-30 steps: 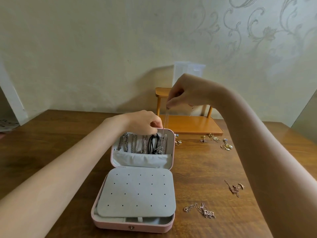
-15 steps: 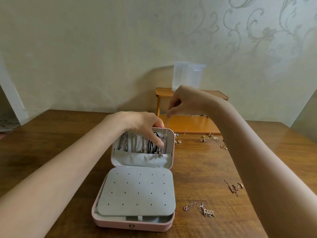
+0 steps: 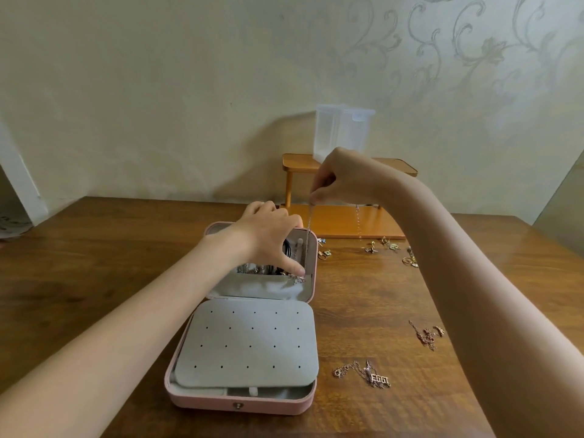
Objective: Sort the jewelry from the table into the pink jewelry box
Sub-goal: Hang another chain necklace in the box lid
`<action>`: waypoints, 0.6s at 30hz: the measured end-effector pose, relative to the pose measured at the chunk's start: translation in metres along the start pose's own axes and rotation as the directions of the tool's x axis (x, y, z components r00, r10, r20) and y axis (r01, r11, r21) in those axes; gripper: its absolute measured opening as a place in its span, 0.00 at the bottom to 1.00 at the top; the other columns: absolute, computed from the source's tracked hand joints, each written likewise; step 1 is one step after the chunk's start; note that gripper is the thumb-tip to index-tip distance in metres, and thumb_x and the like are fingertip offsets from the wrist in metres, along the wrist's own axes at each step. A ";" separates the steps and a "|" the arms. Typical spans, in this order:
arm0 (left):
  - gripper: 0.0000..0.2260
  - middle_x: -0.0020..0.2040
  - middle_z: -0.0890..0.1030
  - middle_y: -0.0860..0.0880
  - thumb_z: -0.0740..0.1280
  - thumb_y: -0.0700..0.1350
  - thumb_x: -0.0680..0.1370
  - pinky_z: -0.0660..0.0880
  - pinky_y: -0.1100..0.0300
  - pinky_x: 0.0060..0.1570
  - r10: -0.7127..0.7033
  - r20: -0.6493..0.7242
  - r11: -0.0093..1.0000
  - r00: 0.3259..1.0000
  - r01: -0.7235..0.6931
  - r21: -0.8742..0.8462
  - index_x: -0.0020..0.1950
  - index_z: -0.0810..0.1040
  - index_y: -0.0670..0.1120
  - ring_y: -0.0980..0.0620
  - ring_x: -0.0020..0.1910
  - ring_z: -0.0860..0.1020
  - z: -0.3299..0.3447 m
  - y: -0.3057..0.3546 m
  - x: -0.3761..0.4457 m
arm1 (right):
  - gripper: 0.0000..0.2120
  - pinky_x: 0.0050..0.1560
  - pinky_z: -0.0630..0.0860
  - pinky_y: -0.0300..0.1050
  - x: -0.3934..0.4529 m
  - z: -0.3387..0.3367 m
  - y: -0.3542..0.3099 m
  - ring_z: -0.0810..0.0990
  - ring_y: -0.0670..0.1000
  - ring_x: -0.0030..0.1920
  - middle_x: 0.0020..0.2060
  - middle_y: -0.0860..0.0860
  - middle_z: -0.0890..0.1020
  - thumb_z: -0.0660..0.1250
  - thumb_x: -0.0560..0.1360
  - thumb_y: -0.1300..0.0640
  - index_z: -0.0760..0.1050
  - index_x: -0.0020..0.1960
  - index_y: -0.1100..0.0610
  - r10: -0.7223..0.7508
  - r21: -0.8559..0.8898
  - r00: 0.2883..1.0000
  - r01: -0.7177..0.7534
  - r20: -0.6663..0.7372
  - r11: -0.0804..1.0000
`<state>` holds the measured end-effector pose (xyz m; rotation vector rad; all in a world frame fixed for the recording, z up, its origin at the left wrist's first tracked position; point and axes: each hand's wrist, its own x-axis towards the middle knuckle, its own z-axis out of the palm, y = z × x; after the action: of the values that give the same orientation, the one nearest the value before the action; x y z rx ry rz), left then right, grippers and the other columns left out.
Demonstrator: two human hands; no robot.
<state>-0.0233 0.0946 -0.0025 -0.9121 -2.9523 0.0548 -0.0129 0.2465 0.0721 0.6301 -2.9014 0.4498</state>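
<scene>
The pink jewelry box (image 3: 240, 404) lies open on the table, a grey pad with holes (image 3: 249, 343) over its base. Its raised lid (image 3: 311, 263) holds a grey pocket and several hanging chains. My right hand (image 3: 341, 178) pinches the top of a thin silver necklace (image 3: 308, 229) that hangs down into the lid. My left hand (image 3: 268, 238) reaches into the lid, its fingertip touching the necklace's pendant at the pocket's edge. Loose on the table lie a rose-gold necklace (image 3: 369, 374), another chain (image 3: 426, 335) and small earrings (image 3: 382, 246).
A small orange wooden shelf (image 3: 344, 221) stands behind the box against the wall, with a clear plastic container (image 3: 343, 131) on its top. More earrings (image 3: 324, 251) lie beside the lid. The brown wooden table (image 3: 94, 263) extends to the left.
My right hand has come down with the necklace. My left hand has gone from the lid's top edge down into the lid, its finger now at the pendant by the pocket.
</scene>
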 end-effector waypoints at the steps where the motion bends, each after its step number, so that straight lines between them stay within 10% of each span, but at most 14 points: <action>1: 0.33 0.56 0.72 0.51 0.66 0.67 0.67 0.55 0.52 0.66 -0.001 -0.003 1.000 1.000 0.001 0.006 0.64 0.66 0.49 0.49 0.60 0.66 0.000 0.001 0.000 | 0.07 0.34 0.71 0.33 0.000 0.000 0.000 0.75 0.45 0.34 0.40 0.52 0.81 0.69 0.73 0.58 0.82 0.49 0.60 -0.002 0.001 1.000 0.002 -0.001 1.000; 8: 0.45 0.61 0.69 0.48 0.65 0.71 0.64 0.48 0.47 0.70 -0.034 -0.036 0.990 0.999 0.038 0.135 0.71 0.59 0.45 0.47 0.64 0.65 0.007 0.011 -0.007 | 0.07 0.33 0.70 0.34 -0.001 0.000 -0.001 0.75 0.46 0.35 0.40 0.54 0.82 0.68 0.73 0.58 0.82 0.48 0.60 0.003 0.009 1.000 -0.003 0.001 1.000; 18: 0.29 0.56 0.73 0.50 0.68 0.62 0.70 0.56 0.51 0.66 0.007 -0.066 0.999 0.998 -0.004 0.041 0.64 0.65 0.49 0.48 0.58 0.68 0.002 0.003 -0.001 | 0.06 0.28 0.65 0.29 -0.004 -0.003 -0.001 0.72 0.43 0.31 0.32 0.47 0.77 0.68 0.73 0.58 0.81 0.47 0.59 0.015 0.012 1.000 -0.015 0.023 1.000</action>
<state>-0.0210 0.0968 -0.0051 -0.8993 -2.8766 0.0837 -0.0092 0.2482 0.0739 0.6196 -2.9289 0.4650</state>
